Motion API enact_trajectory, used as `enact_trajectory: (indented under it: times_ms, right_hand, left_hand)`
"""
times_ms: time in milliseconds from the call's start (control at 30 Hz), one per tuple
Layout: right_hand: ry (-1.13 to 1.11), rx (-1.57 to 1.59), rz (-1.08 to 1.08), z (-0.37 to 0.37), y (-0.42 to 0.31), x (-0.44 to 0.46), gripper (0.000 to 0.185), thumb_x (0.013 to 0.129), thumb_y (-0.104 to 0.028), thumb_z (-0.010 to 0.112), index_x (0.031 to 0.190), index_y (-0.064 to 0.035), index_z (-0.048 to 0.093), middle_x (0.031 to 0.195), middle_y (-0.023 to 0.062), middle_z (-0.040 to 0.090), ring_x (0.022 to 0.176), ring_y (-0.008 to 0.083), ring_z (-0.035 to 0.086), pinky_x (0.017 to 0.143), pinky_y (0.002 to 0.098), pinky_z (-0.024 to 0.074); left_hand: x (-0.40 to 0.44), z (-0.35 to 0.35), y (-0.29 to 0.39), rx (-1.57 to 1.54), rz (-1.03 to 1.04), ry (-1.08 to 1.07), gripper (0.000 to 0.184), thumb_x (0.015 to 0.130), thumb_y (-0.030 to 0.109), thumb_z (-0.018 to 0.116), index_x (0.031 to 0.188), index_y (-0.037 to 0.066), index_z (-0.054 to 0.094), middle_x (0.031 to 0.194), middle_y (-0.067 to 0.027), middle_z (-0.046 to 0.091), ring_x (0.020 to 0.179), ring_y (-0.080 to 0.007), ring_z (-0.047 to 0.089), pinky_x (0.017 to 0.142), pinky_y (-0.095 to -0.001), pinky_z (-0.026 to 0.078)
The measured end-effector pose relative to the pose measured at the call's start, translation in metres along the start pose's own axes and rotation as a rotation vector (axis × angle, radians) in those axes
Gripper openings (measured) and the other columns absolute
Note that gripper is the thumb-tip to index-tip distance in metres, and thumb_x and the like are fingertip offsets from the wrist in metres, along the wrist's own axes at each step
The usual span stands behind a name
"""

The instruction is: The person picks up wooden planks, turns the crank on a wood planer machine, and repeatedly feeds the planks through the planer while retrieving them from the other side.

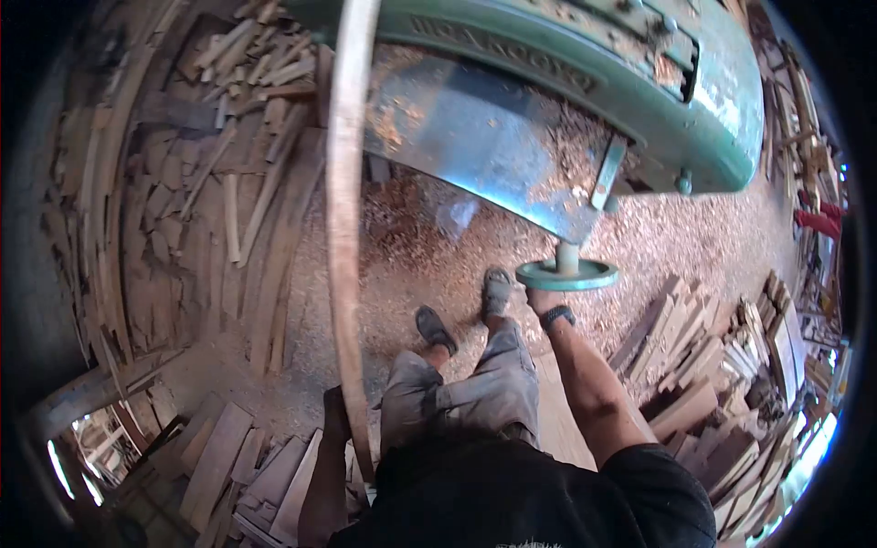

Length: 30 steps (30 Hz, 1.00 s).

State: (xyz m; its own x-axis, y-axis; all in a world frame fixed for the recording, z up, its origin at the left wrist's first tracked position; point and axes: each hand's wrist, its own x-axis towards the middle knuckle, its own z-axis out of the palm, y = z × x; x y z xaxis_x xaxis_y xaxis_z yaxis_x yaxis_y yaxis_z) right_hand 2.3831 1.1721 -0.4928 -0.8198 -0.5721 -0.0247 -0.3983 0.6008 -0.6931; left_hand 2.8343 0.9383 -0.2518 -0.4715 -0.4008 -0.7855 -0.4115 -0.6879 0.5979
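Note:
A long, narrow wooden board (343, 201) runs from beside my left hip up past the green woodworking machine (521, 46). My left hand (336, 416) is closed at the board's near end; its fingers are mostly hidden in shadow and behind the wood. At the front of the machine, a green handwheel (566, 275) sits below the flat metal table (466, 128). My right hand (545, 300) is at the wheel's near rim, which covers most of the fingers, and it appears to grip there. Wood shavings lie on the metal table.
Shavings cover the floor (411, 247) around my feet. Stacked planks and offcuts (174, 210) line the left side. More cut boards (685, 338) are piled at the right and behind me on the left. Red cloth on a person (819, 220) shows at the far right edge.

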Motion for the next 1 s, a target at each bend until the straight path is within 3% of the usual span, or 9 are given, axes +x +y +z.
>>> enact_trajectory:
  times_ms: [33, 67, 100, 233, 433, 533, 633, 867, 1000]
  right_hand:
    - [-0.157, 0.144, 0.309, -0.003, -0.011, -0.005, 0.027, 0.086, -0.026, 0.058, 0.102, -0.0046, 0.057, 0.081, 0.0104, 0.062, 0.076, 0.0272, 0.061, 0.067, 0.0423, 0.0498]
    - [-0.130, -0.029, 0.165, -0.027, -0.042, -0.009, 0.043, 0.081, -0.022, 0.063, 0.117, -0.0015, 0.056, 0.107, 0.0220, 0.063, 0.106, 0.0371, 0.058, 0.090, 0.0441, 0.0453]
    - [-0.382, 0.107, 0.556, -0.052, -0.067, -0.004, 0.062, 0.078, -0.023, 0.068, 0.131, -0.0002, 0.047, 0.128, 0.0283, 0.052, 0.122, 0.0404, 0.049, 0.101, 0.0426, 0.0386]
    - [-0.053, 0.264, 0.617, -0.054, -0.125, -0.056, 0.076, 0.086, -0.042, 0.061, 0.137, 0.0069, 0.034, 0.130, 0.0304, 0.049, 0.123, 0.0404, 0.047, 0.102, 0.0410, 0.0364]
    - [-0.630, 1.416, 0.374, -0.100, -0.366, 0.001, 0.073, 0.091, -0.056, 0.050, 0.142, -0.0047, 0.037, 0.141, 0.0122, 0.044, 0.124, 0.0230, 0.048, 0.100, 0.0425, 0.0388]
    - [-0.575, 1.456, 0.137, -0.056, -0.424, 0.028, 0.064, 0.093, -0.048, 0.053, 0.137, -0.0034, 0.043, 0.135, 0.0106, 0.050, 0.117, 0.0203, 0.053, 0.098, 0.0392, 0.0426]
    - [-0.468, 1.444, 0.350, -0.021, -0.451, 0.028, 0.040, 0.092, -0.026, 0.062, 0.122, -0.0009, 0.053, 0.115, 0.0070, 0.062, 0.101, 0.0172, 0.060, 0.090, 0.0336, 0.0479]
    - [-0.262, 1.548, 0.524, 0.003, -0.480, -0.049, 0.039, 0.094, -0.024, 0.058, 0.126, -0.0019, 0.050, 0.121, 0.0080, 0.060, 0.107, 0.0185, 0.058, 0.094, 0.0350, 0.0454]
    - [-0.257, 1.552, 0.564, 0.027, -0.469, -0.097, 0.044, 0.094, -0.029, 0.058, 0.127, -0.0017, 0.049, 0.121, 0.0090, 0.060, 0.110, 0.0213, 0.058, 0.096, 0.0373, 0.0452]
  left_hand:
    - [0.006, -0.027, -0.022, 0.709, 0.251, 0.140, 0.046, 0.097, 0.041, 0.044, 0.093, -0.003, 0.058, 0.067, -0.0089, 0.059, 0.064, -0.0291, 0.059, 0.063, -0.0388, 0.050]
    - [0.004, -0.007, -0.023, 0.581, 0.430, 0.448, 0.041, 0.097, 0.035, 0.046, 0.081, -0.001, 0.057, 0.065, -0.0083, 0.056, 0.067, -0.0267, 0.056, 0.065, -0.0436, 0.047]
    - [0.005, 0.011, -0.015, 0.634, 0.567, 0.607, 0.042, 0.097, 0.036, 0.047, 0.077, 0.000, 0.056, 0.064, -0.0079, 0.055, 0.065, -0.0242, 0.055, 0.063, -0.0435, 0.045]
    - [-0.017, 0.061, 0.079, 0.738, 0.580, 0.444, 0.046, 0.095, 0.040, 0.051, 0.073, 0.000, 0.058, 0.059, -0.0090, 0.053, 0.060, -0.0240, 0.054, 0.059, -0.0438, 0.041]
    - [0.000, 0.032, 0.081, 0.794, 0.620, 0.391, 0.044, 0.090, 0.040, 0.057, 0.075, -0.001, 0.061, 0.067, -0.0178, 0.061, 0.063, -0.0353, 0.059, 0.060, -0.0444, 0.044]
    - [0.004, 0.011, 0.080, 0.828, 0.625, 0.492, 0.041, 0.087, 0.039, 0.063, 0.079, -0.002, 0.062, 0.076, -0.0217, 0.065, 0.069, -0.0381, 0.063, 0.061, -0.0452, 0.046]
    - [0.003, -0.015, 0.086, 0.813, 0.636, 0.541, 0.041, 0.083, 0.038, 0.068, 0.085, -0.002, 0.064, 0.080, -0.0236, 0.066, 0.074, -0.0408, 0.064, 0.064, -0.0456, 0.048]
    - [-0.035, -0.124, 0.065, 0.782, 0.521, 0.175, 0.044, 0.081, 0.038, 0.070, 0.093, -0.003, 0.065, 0.079, -0.0219, 0.066, 0.073, -0.0332, 0.065, 0.063, -0.0425, 0.048]
    - [-0.088, -0.195, -0.001, 0.931, 0.049, 0.124, 0.043, 0.083, 0.035, 0.065, 0.102, -0.004, 0.066, 0.083, -0.0207, 0.067, 0.076, -0.0238, 0.065, 0.068, -0.0391, 0.049]
